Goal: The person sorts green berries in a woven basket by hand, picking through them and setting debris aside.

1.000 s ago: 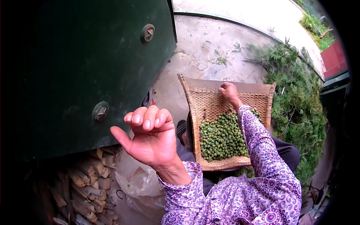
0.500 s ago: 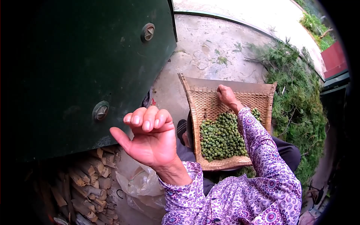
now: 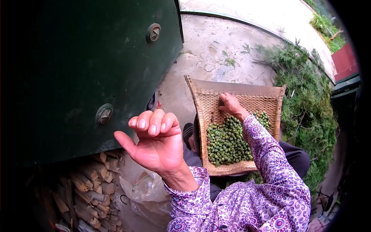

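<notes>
My left hand (image 3: 156, 143) is raised in the air with its palm showing. Its thumb points out to the side, the fingers are loosely bent, and nothing lies in it. Across my lap rests a woven winnowing basket (image 3: 251, 101) with a flat far edge. A pile of small green cones or fruits (image 3: 228, 145) covers its near part. Over the bare weave beyond the pile is my right hand (image 3: 232, 103), back upward, fingers bent together and pointing down. Whatever those fingers pinch is hidden. A few dark bits lie on the weave beside the pile.
Cut evergreen branches (image 3: 307, 112) are heaped on the right. At the left stands a dark green metal door (image 3: 127, 65) with round star studs. Split firewood (image 3: 91, 189) is stacked below it, beside a clear plastic bag (image 3: 148, 193). Concrete floor (image 3: 208, 50) lies ahead.
My right hand has come slightly nearer and to the left over the weave, its fingers lowering from a raised fist. My left hand stays almost still.
</notes>
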`<state>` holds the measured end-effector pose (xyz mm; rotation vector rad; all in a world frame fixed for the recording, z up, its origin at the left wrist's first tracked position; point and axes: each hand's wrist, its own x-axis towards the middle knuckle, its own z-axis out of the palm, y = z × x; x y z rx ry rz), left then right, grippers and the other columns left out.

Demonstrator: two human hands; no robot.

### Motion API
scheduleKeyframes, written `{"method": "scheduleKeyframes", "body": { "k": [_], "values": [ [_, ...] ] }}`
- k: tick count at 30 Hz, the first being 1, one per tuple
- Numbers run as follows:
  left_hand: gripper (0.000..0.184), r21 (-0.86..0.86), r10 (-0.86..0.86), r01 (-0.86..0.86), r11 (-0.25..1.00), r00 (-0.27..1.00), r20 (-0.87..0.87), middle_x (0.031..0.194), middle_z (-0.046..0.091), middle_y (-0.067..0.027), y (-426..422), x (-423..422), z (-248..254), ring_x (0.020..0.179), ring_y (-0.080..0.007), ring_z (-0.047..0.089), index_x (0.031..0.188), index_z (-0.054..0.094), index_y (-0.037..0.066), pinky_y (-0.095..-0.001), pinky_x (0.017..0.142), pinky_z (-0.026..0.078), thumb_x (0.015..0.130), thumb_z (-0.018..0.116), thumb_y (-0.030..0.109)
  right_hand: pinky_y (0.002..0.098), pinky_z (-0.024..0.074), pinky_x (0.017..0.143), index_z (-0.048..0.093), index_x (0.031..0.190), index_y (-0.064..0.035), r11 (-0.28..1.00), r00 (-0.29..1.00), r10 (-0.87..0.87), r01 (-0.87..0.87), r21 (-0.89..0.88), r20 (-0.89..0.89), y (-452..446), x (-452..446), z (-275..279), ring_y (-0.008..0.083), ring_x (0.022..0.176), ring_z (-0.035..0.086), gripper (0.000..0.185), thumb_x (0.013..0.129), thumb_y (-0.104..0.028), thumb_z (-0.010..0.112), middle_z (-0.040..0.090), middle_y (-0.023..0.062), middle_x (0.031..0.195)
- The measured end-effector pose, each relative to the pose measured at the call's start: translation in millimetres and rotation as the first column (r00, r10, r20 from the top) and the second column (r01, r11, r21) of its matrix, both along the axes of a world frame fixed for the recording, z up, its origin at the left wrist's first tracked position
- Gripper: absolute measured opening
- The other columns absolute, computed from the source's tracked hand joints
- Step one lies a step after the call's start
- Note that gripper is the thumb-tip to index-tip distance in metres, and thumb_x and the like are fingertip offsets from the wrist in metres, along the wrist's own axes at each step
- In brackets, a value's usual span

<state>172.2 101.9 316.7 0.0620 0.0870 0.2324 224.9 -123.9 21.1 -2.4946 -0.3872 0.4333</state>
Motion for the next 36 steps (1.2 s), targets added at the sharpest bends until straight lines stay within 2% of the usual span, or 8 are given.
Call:
{"method": "scheduleKeyframes", "body": {
  "k": [8, 10, 12, 14, 21, 29, 31, 36],
  "values": [
    [0.037, -0.005, -0.005, 0.005, 1.000, 1.000, -0.008, 0.074, 0.055, -0.0030, 1, 0, -1, 0.063, -0.0151, 0.045, 0.077, 0.057, 0.005, -0.0297, 0.060, 0.035, 0.082, 0.051, 0.041, 0.0422, 0.0437, 0.071, 0.050, 0.090, -0.0048, 1.000, 1.000, -0.006, 0.006, -0.003, -0.007, 6, -18, 5, 0.0328, 0.082, 0.054, 0.037, 0.064, -0.019, 0.071, 0.053, 0.0147, 0.085],
    [0.054, 0.009, -0.056, 0.055, 0.998, 0.992, 0.115, 0.080, 0.057, -0.0068, 4, -2, -7, 0.067, -0.0177, 0.046, 0.088, 0.062, 0.003, -0.0314, 0.066, 0.034, 0.085, 0.042, 0.053, 0.0421, 0.0438, 0.071, 0.049, 0.092, -0.0050, 0.998, 0.999, -0.047, 0.047, 0.040, -0.001, 6, -21, 3, 0.0329, 0.083, 0.054, 0.038, 0.064, -0.019, 0.071, 0.053, 0.0147, 0.085],
    [0.054, 0.012, -0.059, 0.058, 0.998, 0.991, 0.122, 0.081, 0.057, -0.0068, 5, -2, -9, 0.067, -0.0177, 0.046, 0.088, 0.062, 0.003, -0.0315, 0.066, 0.034, 0.085, 0.042, 0.053, 0.0421, 0.0439, 0.071, 0.049, 0.093, -0.0052, 0.993, 0.996, -0.087, 0.087, 0.082, 0.000, 7, -23, 1, 0.0331, 0.083, 0.054, 0.038, 0.064, -0.019, 0.071, 0.054, 0.0147, 0.085],
    [0.054, 0.012, -0.066, 0.065, 0.998, 0.990, 0.122, 0.081, 0.057, -0.0069, 6, 2, -9, 0.068, -0.0177, 0.046, 0.088, 0.062, 0.003, -0.0315, 0.066, 0.034, 0.085, 0.042, 0.053, 0.0423, 0.0440, 0.070, 0.049, 0.094, -0.0058, 0.999, 0.998, -0.047, 0.047, -0.013, 0.030, 9, -22, 2, 0.0328, 0.083, 0.054, 0.039, 0.064, -0.019, 0.071, 0.053, 0.0147, 0.085],
    [0.054, 0.000, -0.069, 0.070, 0.998, 0.990, 0.124, 0.082, 0.057, -0.0069, 6, 3, -9, 0.068, -0.0177, 0.045, 0.089, 0.062, 0.003, -0.0317, 0.066, 0.034, 0.085, 0.042, 0.053, 0.0425, 0.0439, 0.068, 0.048, 0.093, -0.0066, 0.998, 0.997, 0.068, -0.068, 0.009, 0.025, 9, -23, 9, 0.0324, 0.081, 0.054, 0.039, 0.063, -0.018, 0.070, 0.053, 0.0142, 0.083],
    [0.054, 0.007, -0.079, 0.079, 0.997, 0.989, 0.122, 0.082, 0.057, -0.0070, 6, 5, -7, 0.068, -0.0180, 0.045, 0.089, 0.062, 0.003, -0.0318, 0.066, 0.034, 0.085, 0.042, 0.053, 0.0416, 0.0444, 0.067, 0.055, 0.079, -0.0052, 0.998, 0.999, 0.025, -0.027, 0.059, 0.031, 9, -24, 5, 0.0316, 0.078, 0.055, 0.022, 0.065, -0.015, 0.067, 0.054, 0.0139, 0.079],
    [0.037, -0.011, -0.027, 0.027, 1.000, 1.000, 0.000, 0.074, 0.054, -0.0030, 3, 3, -1, 0.063, -0.0151, 0.045, 0.078, 0.057, 0.005, -0.0298, 0.061, 0.035, 0.082, 0.051, 0.042, 0.0420, 0.0446, 0.066, 0.055, 0.078, -0.0047, 0.998, 0.999, 0.027, -0.029, 0.050, 0.044, 9, -25, 3, 0.0317, 0.077, 0.055, 0.018, 0.067, -0.015, 0.065, 0.055, 0.0140, 0.078],
    [0.053, 0.001, -0.077, 0.078, 0.997, 0.990, 0.117, 0.082, 0.057, -0.0070, 8, 6, -9, 0.068, -0.0179, 0.045, 0.089, 0.062, 0.004, -0.0318, 0.065, 0.034, 0.085, 0.042, 0.053, 0.0427, 0.0453, 0.062, 0.052, 0.073, -0.0032, 0.998, 0.989, 0.046, -0.039, -0.048, 0.142, 10, -33, -14, 0.0327, 0.073, 0.057, 0.012, 0.073, -0.014, 0.057, 0.056, 0.0149, 0.077]
  ]
}}
